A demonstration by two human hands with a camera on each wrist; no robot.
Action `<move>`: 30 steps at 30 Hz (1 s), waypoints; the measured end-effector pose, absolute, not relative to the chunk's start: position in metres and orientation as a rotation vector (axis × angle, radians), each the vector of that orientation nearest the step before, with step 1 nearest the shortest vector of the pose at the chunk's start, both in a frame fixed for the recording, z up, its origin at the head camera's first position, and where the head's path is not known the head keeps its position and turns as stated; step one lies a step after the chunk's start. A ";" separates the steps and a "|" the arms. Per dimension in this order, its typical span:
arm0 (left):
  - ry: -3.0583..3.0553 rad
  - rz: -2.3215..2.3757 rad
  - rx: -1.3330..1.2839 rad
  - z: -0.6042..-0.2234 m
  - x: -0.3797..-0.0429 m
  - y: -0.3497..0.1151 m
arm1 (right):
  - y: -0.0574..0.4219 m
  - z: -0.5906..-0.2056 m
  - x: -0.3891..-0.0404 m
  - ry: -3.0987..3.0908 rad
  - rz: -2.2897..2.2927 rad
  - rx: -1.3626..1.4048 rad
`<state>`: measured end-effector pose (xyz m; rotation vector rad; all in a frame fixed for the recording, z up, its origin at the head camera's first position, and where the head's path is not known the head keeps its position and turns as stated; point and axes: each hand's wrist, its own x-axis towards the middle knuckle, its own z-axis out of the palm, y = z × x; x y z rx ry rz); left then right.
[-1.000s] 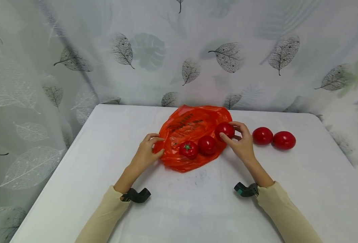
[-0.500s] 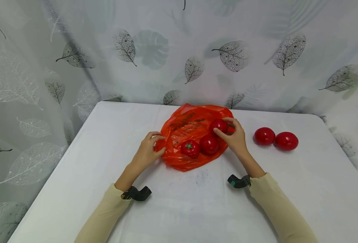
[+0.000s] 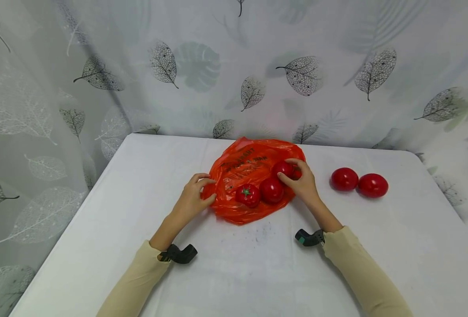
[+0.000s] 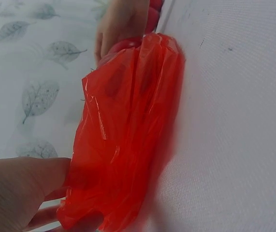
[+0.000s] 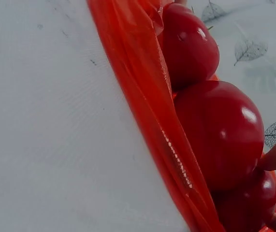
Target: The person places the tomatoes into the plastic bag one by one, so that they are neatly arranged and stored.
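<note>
On a table (image 3: 226,273), near its far edge, the left hand (image 3: 192,196) pinches a red bag (image 3: 234,215) and the right hand (image 3: 303,181) grips a tomato (image 3: 281,169) inside, beside two others (image 3: 271,190); two more (image 3: 344,179) lie nearer the right edge.

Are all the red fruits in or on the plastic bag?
No, two red fruits lie on the white table, to the right of the plastic bag.

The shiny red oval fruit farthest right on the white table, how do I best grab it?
Probably grip the shiny red oval fruit across its rounded near and far sides, coming from the right: a second red round fruit crowds its left.
</note>
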<state>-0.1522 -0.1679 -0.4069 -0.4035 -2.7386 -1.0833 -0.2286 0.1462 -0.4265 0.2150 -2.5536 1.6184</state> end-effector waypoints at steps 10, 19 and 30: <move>-2.740 -1.097 -0.406 -0.405 -0.152 -0.167 | 0.149 -0.420 -0.224 -2.587 1.547 0.245; -2.730 -1.094 -0.419 -0.408 -0.151 -0.167 | 0.155 -0.421 -0.220 -2.574 1.544 0.226; -2.730 -1.093 -0.422 -0.408 -0.151 -0.167 | 0.165 -0.419 -0.211 -2.408 1.661 0.178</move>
